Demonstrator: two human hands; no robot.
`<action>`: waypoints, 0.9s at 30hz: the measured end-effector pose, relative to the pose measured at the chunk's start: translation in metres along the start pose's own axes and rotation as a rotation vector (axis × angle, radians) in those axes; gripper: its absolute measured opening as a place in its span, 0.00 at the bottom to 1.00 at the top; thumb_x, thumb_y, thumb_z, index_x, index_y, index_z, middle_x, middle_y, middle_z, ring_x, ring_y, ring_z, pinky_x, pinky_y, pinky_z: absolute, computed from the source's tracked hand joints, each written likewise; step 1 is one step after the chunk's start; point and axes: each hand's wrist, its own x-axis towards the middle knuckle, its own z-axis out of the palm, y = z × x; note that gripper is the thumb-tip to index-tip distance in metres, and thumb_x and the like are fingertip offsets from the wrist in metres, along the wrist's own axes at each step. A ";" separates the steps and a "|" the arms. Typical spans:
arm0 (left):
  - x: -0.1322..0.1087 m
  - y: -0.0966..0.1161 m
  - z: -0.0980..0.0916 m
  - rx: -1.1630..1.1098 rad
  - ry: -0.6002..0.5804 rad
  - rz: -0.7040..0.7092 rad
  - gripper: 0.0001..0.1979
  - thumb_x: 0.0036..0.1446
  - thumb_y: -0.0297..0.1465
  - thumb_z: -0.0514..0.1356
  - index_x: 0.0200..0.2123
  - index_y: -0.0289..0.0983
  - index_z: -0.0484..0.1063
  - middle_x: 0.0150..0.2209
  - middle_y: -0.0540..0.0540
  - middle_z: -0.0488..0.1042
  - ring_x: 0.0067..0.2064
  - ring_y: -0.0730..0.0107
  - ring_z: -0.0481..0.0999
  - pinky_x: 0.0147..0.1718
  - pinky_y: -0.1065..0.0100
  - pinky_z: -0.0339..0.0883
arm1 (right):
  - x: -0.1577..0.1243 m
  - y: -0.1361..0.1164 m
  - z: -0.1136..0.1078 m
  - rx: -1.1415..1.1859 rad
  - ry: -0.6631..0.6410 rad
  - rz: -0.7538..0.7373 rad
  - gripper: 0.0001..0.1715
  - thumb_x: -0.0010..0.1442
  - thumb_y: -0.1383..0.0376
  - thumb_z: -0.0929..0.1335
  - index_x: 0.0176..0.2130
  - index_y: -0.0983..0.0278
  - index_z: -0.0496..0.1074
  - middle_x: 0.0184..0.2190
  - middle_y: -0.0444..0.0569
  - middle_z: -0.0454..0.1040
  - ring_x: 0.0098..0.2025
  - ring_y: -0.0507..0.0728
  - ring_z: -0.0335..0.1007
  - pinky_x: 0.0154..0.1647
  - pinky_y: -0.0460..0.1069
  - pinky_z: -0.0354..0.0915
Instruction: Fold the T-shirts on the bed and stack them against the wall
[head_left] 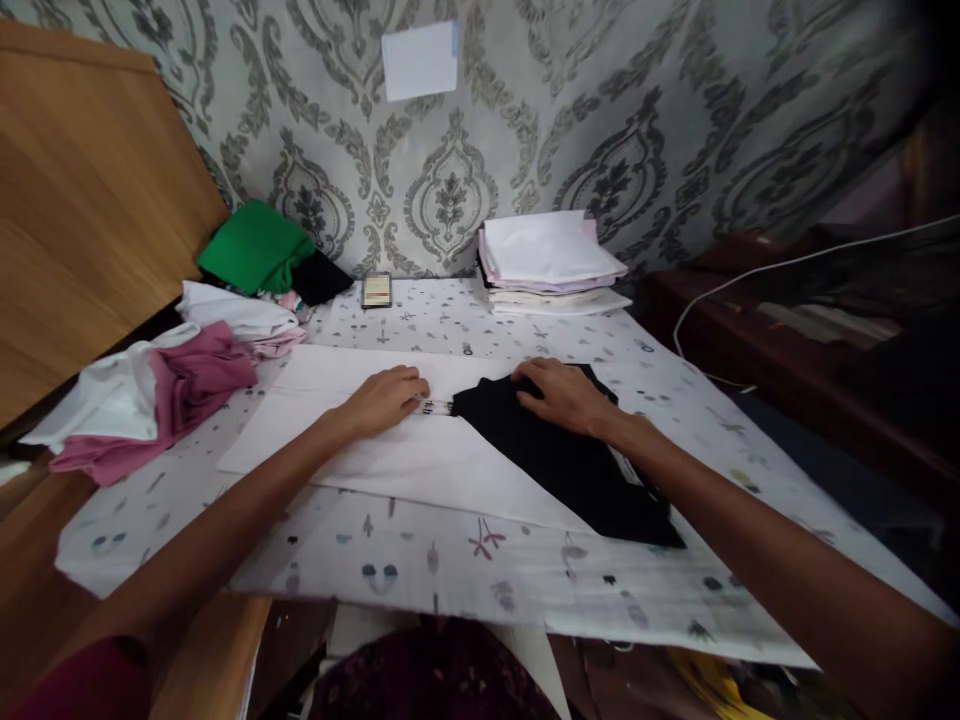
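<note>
A white cloth piece [360,456] lies spread on the table, with a black cloth piece [592,480] over its right part. My left hand [384,400] rests palm down on the white cloth, fingers slightly bent. Beside its fingertips a narrow strip with dark marks [437,408] runs to the black cloth's left tip; I cannot tell if it is printed or separate. On the upper part of the black cloth lies my right hand [566,396], fingers spread and a little curved. A small pale label [627,468] shows near the right wrist.
The table has a patterned white cover [420,550]. A folded cloth stack [551,250] stands at the back. Left are green cloth [259,245] and crumpled pink cloth [199,380]. A small framed card [376,290] lies by the wall; a white cable [720,270] hangs right.
</note>
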 end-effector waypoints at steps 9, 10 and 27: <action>0.008 0.012 -0.005 -0.072 0.004 -0.020 0.11 0.67 0.27 0.49 0.41 0.37 0.72 0.44 0.43 0.76 0.46 0.62 0.75 0.43 0.64 0.68 | 0.007 -0.005 0.008 0.068 0.122 -0.052 0.21 0.60 0.63 0.62 0.50 0.62 0.75 0.52 0.58 0.76 0.55 0.69 0.71 0.56 0.65 0.67; 0.004 0.010 -0.006 -0.109 0.033 -0.029 0.12 0.67 0.29 0.49 0.43 0.38 0.73 0.45 0.43 0.76 0.48 0.62 0.75 0.45 0.64 0.68 | 0.010 -0.012 0.008 0.095 0.140 -0.089 0.21 0.61 0.62 0.62 0.50 0.62 0.75 0.53 0.58 0.76 0.56 0.69 0.71 0.58 0.65 0.66; -0.129 -0.115 -0.018 0.009 0.255 -0.882 0.20 0.65 0.33 0.48 0.54 0.31 0.70 0.55 0.34 0.75 0.57 0.55 0.73 0.56 0.59 0.65 | 0.045 -0.101 0.032 0.143 -0.016 -0.413 0.37 0.71 0.46 0.52 0.69 0.61 0.58 0.72 0.58 0.51 0.74 0.66 0.43 0.71 0.68 0.45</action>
